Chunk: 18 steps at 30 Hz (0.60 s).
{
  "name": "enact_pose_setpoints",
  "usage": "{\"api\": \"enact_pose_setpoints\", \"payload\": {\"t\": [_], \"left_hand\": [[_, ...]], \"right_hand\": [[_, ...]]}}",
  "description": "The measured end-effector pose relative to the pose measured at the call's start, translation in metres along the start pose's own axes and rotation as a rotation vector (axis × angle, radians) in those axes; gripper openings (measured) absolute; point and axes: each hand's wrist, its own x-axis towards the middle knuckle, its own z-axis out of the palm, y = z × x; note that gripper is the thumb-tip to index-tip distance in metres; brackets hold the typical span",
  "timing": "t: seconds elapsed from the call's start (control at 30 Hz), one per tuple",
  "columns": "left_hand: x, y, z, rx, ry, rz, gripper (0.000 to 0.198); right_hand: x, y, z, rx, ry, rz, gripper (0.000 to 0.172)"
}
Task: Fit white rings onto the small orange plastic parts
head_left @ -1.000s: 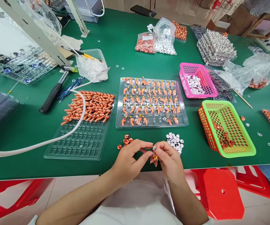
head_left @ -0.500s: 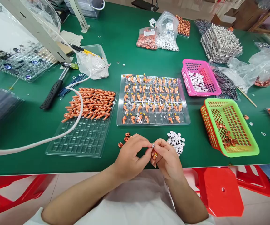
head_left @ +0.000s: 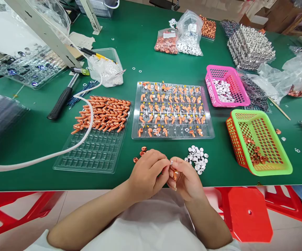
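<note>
Both hands meet above the table's front edge. My right hand (head_left: 189, 177) is closed in a pinch around a small orange earbud part (head_left: 175, 175) with a bit of yellow on it. A tiny silvery spot shows at the right fingertips. My left hand (head_left: 148, 174) has its thumb and fingers pressed together against that same part; what lies between them is hidden. Beside the right hand is a pile of white round discs (head_left: 198, 158). Several copper-coloured caps (head_left: 142, 152) lie just past the left hand. Farther back, a clear tray (head_left: 174, 134) holds rows of orange earbud parts.
A second clear tray (head_left: 88, 157) with orange stems (head_left: 106, 113) is at left, crossed by a white hose (head_left: 61, 153). A hammer (head_left: 61, 101) lies beyond. A green basket (head_left: 276, 153) and a pink basket (head_left: 242, 83) stand at right. Bags of parts (head_left: 166, 43) sit at the back.
The left fingers have curled closer together, and the earbud part has turned slightly in the right fingers. The whole view has shifted a little.
</note>
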Motion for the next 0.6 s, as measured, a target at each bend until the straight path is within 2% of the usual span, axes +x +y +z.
{"api": "enact_pose_setpoints", "payload": {"t": [0.27,0.47,0.6], "left_hand": [[0.002,-0.003,-0.012,0.037,-0.085,0.041,0.013],[0.022,-0.019,-0.029,0.233,-0.109,-0.040,0.012],[0.048,-0.034,-0.028,0.409,-0.166,-0.022,0.016]], "right_hand": [[-0.001,-0.002,-0.004,-0.027,-0.112,0.103,0.028],[-0.012,-0.004,-0.015,-0.316,0.014,-0.042,0.024],[-0.015,0.001,-0.019,-0.444,0.031,-0.125,0.022]]}}
